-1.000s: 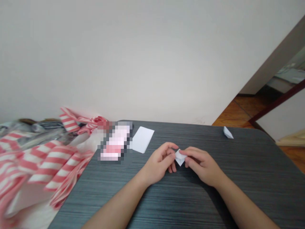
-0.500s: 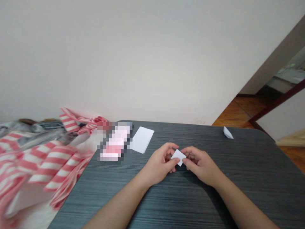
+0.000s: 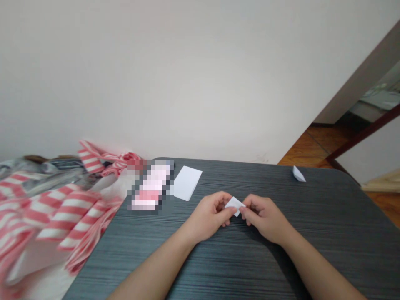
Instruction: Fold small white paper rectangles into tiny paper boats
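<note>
A small folded piece of white paper (image 3: 234, 203) is held between my two hands, above the dark table (image 3: 200, 266). My left hand (image 3: 215, 214) pinches its left side, thumb on top and fingers curled behind. On the right side, my right hand (image 3: 259, 212) grips the paper's corner between thumb and forefinger. The paper's lower folds are partly hidden by the thumbs. Beyond my left hand lies a flat stack of white paper (image 3: 188, 183). A small folded white paper shape (image 3: 299, 173) rests near the far right edge of the table.
A blurred-out pink and white rectangular object (image 3: 153, 185) lies at the table's far left. Red-and-white striped cloth (image 3: 68, 208) is heaped beside the table on the left. A pale wall (image 3: 200, 83) stands behind, and a wooden floor (image 3: 304, 146) shows at right.
The small folded paper has tilted and looks flatter in my hands. My right fingers have closed in on its right corner, and my left fingers have shifted slightly down.
</note>
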Motion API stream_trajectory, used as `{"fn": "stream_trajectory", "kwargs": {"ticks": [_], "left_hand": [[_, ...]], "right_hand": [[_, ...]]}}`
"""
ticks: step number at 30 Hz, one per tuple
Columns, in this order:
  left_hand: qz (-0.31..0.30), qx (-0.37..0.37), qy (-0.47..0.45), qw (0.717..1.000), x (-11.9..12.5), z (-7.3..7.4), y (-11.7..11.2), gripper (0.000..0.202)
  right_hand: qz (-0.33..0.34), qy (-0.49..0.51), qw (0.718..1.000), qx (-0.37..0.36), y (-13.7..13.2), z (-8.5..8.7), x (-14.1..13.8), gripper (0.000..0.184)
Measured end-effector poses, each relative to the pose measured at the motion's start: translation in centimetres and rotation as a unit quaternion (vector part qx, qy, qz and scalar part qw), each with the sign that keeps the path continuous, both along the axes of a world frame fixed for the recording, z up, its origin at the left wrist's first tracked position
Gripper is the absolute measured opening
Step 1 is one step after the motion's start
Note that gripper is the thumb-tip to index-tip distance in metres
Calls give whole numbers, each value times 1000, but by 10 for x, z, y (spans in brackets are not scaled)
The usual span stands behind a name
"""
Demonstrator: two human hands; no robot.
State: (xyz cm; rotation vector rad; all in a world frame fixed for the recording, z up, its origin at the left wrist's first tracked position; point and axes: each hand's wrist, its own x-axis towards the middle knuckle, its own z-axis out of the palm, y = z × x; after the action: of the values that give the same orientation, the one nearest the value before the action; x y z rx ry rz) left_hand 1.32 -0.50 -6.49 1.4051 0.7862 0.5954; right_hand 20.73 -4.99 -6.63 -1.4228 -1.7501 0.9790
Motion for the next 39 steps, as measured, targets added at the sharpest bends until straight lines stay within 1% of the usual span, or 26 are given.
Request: {"fn": "stream_trajectory", "kwargs": {"ticks": [3,7,11,15,19,23,28,33,37,39], "left_hand": [[-11,27,34,999,-1,3,0,17],[-20,59,61,996,-3,2,0,19],[-26,83,80,993,-5,-1,0,19],[-26,101,89,991,-5,-1,0,18],[-18,89,80,993,-4,1,0,18],[-26,68,65,995,-3,5,-1,22],[-31,69,80,994,-3,9,-1,26],[-51,114,115,985,-6,12,-1,30],[-72,154,135,976,-7,16,-1,30],[-73,166,140,973,-7,19,-2,30]], "right_hand": [[1,2,1000,0,0,-2,0,22],[15,4,1000,-2,0,-2,0,21],[37,-1,999,11,1,3,-2,18],[27,-12,999,16,1,7,-3,22],[16,-12,1000,18,1,6,-2,23],[10,-7,1000,25,0,5,0,23],[16,-13,999,50,0,7,-1,24],[14,11,999,40,2,13,-3,13],[17,-6,997,75,4,20,-5,14],[18,-10,997,78,4,22,-5,16]]}}
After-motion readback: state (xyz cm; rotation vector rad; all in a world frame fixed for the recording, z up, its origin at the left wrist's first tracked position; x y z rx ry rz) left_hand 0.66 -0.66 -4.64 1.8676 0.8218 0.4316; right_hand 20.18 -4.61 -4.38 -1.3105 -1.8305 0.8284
